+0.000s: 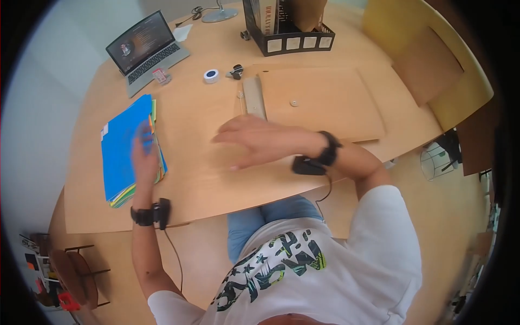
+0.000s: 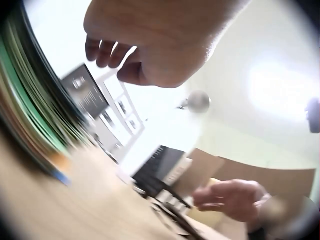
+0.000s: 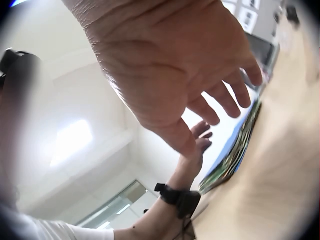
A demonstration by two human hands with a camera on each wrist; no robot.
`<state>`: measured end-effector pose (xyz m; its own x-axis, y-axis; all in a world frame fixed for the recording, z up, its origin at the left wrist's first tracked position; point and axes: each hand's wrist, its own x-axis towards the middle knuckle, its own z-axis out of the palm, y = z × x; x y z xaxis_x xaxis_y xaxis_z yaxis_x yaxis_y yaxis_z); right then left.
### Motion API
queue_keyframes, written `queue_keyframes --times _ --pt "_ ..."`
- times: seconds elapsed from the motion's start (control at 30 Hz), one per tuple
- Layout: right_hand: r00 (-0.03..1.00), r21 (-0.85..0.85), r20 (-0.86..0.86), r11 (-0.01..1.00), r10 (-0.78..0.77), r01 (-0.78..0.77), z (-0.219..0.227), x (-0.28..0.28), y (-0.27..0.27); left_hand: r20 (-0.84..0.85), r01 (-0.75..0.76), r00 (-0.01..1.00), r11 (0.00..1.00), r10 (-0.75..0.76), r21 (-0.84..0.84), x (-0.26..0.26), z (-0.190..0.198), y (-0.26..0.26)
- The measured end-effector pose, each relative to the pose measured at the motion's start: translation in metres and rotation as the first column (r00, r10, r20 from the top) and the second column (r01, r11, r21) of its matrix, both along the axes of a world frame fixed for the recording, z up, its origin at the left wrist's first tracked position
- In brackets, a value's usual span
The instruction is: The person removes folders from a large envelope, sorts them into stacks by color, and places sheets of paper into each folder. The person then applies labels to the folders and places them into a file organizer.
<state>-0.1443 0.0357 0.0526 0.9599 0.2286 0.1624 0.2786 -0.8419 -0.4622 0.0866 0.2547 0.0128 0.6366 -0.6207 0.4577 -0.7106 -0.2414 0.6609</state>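
A stack of coloured folders with a blue folder [image 1: 116, 157] on top lies on the left of the table [image 1: 189, 184]. My left hand [image 1: 145, 160], blurred, hovers over the stack's right side with loose fingers and nothing in its grasp. Folder edges [image 2: 40, 100] show beside that hand in the left wrist view. Near the table's middle, my right hand [image 1: 254, 140] hangs palm down, thumb apart and fingers extended, holding nothing. Just beyond it are a large brown envelope [image 1: 325, 103] with a button closure and a narrower greyish flap [image 1: 252, 95] at its left.
Behind the folders stands an open laptop [image 1: 149, 51], with a small clear-and-red box [image 1: 161, 76] by it. A white round roll [image 1: 211, 76] and a black clip-like item [image 1: 236, 71] sit centrally. Farther back are a black file box [image 1: 298, 44] and a lamp base [image 1: 219, 14].
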Motion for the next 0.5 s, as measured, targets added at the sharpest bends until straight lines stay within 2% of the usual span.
queue_keyframes --times 0.03,0.1,0.17,0.27,0.3,0.4,0.47,0.5 --pt "0.997 -0.088 0.026 0.993 -0.079 0.081 0.004 -0.025 -0.015 -0.189 0.166 0.968 0.986 -0.163 0.002 -0.021 -0.002 -0.022" --pt "0.963 -0.189 0.057 0.944 -0.264 0.270 0.004 -0.070 -0.041 -0.523 0.316 0.809 0.949 -0.267 0.004 -0.067 -0.001 -0.061" --pt "0.889 -0.305 0.108 0.837 -0.444 0.455 -0.006 -0.109 -0.061 -0.611 0.387 0.718 0.921 -0.333 -0.047 -0.086 -0.024 -0.095" --pt "0.778 -0.383 0.122 0.694 -0.616 0.609 -0.014 -0.155 -0.073 -0.569 0.397 0.775 0.912 -0.273 0.103 -0.118 -0.011 -0.128" --pt "0.764 -0.373 0.129 0.683 -0.632 0.628 -0.019 -0.166 -0.076 -0.570 0.389 0.776 0.917 -0.272 0.092 -0.124 -0.012 -0.137" --pt "0.713 -0.314 0.165 0.649 -0.681 0.693 -0.033 -0.187 -0.081 -0.715 0.448 0.649 0.890 -0.259 0.084 -0.121 -0.017 -0.155" --pt "0.664 -0.235 0.216 0.622 -0.716 0.747 -0.038 -0.194 -0.083 -0.843 0.357 0.360 0.894 -0.399 -0.270 -0.130 0.001 -0.162" --pt "0.632 -0.258 0.274 0.578 -0.725 0.774 -0.041 -0.195 -0.088 -0.852 0.264 0.209 0.866 -0.481 -0.424 -0.134 0.013 -0.163"
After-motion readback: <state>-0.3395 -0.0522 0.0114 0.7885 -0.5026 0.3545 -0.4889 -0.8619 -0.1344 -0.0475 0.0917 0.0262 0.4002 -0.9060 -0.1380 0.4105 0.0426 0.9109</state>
